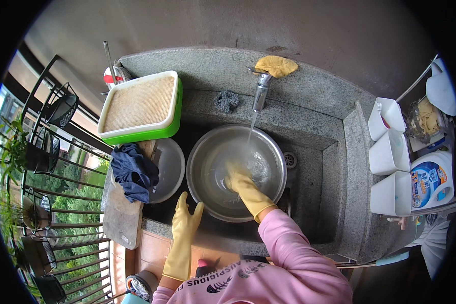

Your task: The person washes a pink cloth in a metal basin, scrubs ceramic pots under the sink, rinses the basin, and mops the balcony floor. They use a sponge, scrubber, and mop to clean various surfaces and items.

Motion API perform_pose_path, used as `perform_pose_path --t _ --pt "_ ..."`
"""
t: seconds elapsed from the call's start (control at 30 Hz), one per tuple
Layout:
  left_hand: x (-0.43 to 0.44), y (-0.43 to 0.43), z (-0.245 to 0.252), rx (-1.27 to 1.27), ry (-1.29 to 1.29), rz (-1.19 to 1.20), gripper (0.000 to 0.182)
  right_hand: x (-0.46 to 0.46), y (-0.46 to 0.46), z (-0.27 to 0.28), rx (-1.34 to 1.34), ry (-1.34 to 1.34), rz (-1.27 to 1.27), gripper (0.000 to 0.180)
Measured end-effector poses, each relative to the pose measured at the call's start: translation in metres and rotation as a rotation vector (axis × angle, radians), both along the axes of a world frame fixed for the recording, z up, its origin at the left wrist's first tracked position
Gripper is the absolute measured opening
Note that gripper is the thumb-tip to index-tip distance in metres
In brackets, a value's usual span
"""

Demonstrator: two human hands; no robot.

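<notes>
A round stainless steel basin stands in a grey stone sink. Water falls into it from a chrome faucet and stirs the surface. My right hand, in a yellow rubber glove, reaches into the basin. Its fingers are blurred under cloudy water, so whether they hold anything is unclear. Just outside the basin's lower left rim, my left hand is raised in a matching glove, fingers apart and holding nothing. Left of the basin is a pale round bowl, partly covered by a dark blue cloth.
A green and white rectangular tub rests at the upper left. Behind the basin lies a steel wool scourer; a yellow cloth hangs by the faucet. White bins and a detergent jug line the right. A wooden board lies left.
</notes>
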State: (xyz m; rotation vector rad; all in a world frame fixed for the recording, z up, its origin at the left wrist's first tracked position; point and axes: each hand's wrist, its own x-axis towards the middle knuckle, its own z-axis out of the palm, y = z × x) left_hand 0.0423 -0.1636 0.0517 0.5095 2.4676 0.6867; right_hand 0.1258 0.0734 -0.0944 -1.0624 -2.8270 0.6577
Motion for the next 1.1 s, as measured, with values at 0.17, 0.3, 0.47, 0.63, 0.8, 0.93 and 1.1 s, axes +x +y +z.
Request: perform_pose_path --t 0.17,0.3,0.47,0.63,0.8,0.93,1.1 --pt "-0.021 0.032 -0.032 -0.120 -0.230 0.170 0.079 0.042 0.039 0.032 0.105 -0.285 0.309 0.057" --pt "-0.032 0.038 -0.069 -0.201 -0.421 0.168 0.063 0.090 0.113 0.057 0.377 0.025 -0.187 0.055" --pt "-0.033 0.040 -0.081 -0.127 -0.499 0.229 0.048 0.086 0.151 0.040 -0.216 -0.133 -0.512 0.060" --pt "-0.010 0.034 -0.055 -0.157 -0.471 0.091 0.049 0.083 0.164 0.005 -0.354 0.172 -0.724 0.040" --pt "0.006 0.030 -0.025 -0.121 -0.514 0.336 0.044 0.106 0.157 -0.002 -0.498 0.205 -0.767 0.029" --pt "0.012 0.028 -0.002 -0.145 -0.490 0.309 0.038 0.126 0.146 0.020 -0.521 0.248 -0.812 0.027" --pt "0.024 0.012 0.024 -0.022 -0.430 0.316 0.031 0.151 0.141 0.058 -0.494 0.352 -0.772 0.025"
